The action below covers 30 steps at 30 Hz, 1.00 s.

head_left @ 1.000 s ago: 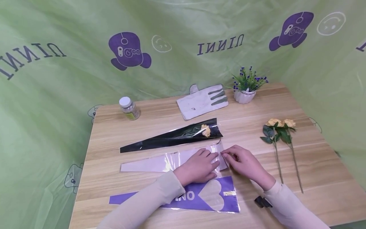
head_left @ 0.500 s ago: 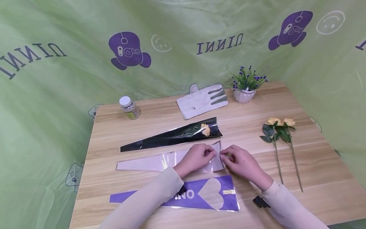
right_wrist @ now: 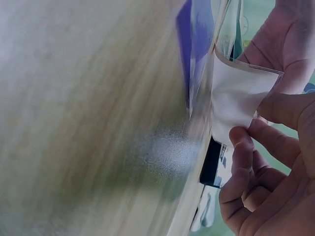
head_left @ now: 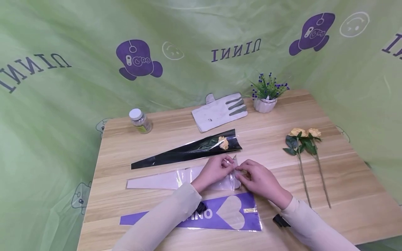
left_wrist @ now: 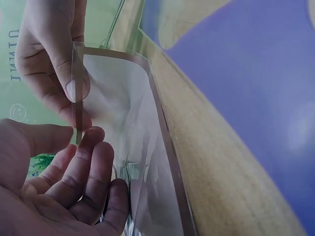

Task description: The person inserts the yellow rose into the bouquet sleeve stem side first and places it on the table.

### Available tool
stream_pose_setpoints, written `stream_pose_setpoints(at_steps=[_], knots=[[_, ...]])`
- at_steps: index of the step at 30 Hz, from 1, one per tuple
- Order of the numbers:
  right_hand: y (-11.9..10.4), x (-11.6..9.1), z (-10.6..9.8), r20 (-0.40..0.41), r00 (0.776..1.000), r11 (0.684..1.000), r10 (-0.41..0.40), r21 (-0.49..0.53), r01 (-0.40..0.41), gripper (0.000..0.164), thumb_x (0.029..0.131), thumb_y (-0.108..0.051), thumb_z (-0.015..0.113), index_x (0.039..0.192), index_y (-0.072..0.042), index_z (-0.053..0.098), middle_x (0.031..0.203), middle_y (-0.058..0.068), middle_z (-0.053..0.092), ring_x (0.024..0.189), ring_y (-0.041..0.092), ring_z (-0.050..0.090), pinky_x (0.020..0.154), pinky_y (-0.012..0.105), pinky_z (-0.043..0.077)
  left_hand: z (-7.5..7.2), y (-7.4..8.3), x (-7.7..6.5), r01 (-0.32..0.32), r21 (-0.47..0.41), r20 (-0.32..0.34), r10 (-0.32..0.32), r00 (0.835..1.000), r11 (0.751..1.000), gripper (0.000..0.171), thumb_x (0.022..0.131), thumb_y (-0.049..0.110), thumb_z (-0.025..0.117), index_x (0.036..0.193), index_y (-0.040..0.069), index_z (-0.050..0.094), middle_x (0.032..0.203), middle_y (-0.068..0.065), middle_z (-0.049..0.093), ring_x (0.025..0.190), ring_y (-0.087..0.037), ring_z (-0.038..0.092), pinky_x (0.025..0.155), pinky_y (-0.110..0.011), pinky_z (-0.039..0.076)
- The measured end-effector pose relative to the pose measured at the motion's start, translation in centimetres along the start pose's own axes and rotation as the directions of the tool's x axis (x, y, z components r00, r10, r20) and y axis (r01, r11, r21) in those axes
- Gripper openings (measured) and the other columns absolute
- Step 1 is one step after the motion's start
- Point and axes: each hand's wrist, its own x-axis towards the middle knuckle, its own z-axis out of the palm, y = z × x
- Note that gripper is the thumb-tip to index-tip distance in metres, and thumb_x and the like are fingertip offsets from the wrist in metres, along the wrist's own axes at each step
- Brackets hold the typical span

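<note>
A tapered white-and-clear flower sleeve (head_left: pixel 157 181) lies across the table, its wide end raised at the right. My left hand (head_left: pixel 215 170) pinches the rim of that end between thumb and fingers. Close beside it, my right hand (head_left: pixel 260 179) pinches the same rim. In the left wrist view, the brown-bordered sleeve (left_wrist: pixel 118 98) bends up from the wood near both hands. The right wrist view shows the lifted flap of the sleeve (right_wrist: pixel 236 91) at the right fingertips. Behind lies a black sleeve (head_left: pixel 182 155) holding a yellow rose (head_left: pixel 223 143); in front, a purple heart-print sleeve (head_left: pixel 251 219).
Two yellow roses (head_left: pixel 299 132) with long stems lie on the right. Along the back of the table (head_left: pixel 267 139) stand a lidded jar (head_left: pixel 141 122) and a potted plant (head_left: pixel 265 104), with work gloves (head_left: pixel 216 113) lying between. Green printed cloth (head_left: pixel 194 28) hangs behind.
My left hand has gone from lying flat on the white sleeve to pinching its wide end. The right hand has shifted slightly left, and the rim now stands raised. The head view has shifted slightly.
</note>
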Motion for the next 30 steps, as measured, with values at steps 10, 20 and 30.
stream_pose_setpoints(at_steps=[10,20,30], knots=[[1.9,-0.5,-2.1,0.0,0.993,0.97,0.116,0.217,-0.114,0.032,0.096,-0.02,0.073,0.124,-0.005,0.069,0.099,0.001,0.069,0.077,0.013,0.062,0.064,0.027,0.054,-0.2,-0.5,-0.1,0.003,-0.057,-0.025,-0.005,1.0,0.998,0.023,0.088,0.001,0.07,0.109,0.007,0.068,0.078,0.007,0.07,0.07,-0.006,0.065,0.066,-0.024,0.052],[11.5,-3.8,-12.0,-0.053,0.855,0.857,0.516,0.017,-0.516,0.042,0.102,-0.029,0.062,0.115,0.011,0.064,0.098,0.023,0.068,0.079,0.03,0.062,0.061,0.037,0.052,-0.2,-0.4,0.1,-0.009,-0.066,-0.077,0.004,0.997,0.998,0.021,0.087,0.003,0.072,0.105,0.01,0.066,0.083,0.008,0.069,0.074,-0.005,0.065,0.072,-0.024,0.053],[13.8,-3.4,-11.5,0.034,0.818,0.818,0.574,0.01,-0.575,0.051,0.099,-0.033,0.066,0.118,0.014,0.061,0.099,0.027,0.068,0.084,0.037,0.064,0.073,0.051,0.051,-0.7,0.2,-0.3,-0.015,0.022,-0.093,0.017,0.996,1.0,0.015,0.087,0.009,0.073,0.099,0.015,0.067,0.084,0.011,0.066,0.079,-0.004,0.063,0.075,-0.024,0.051]])
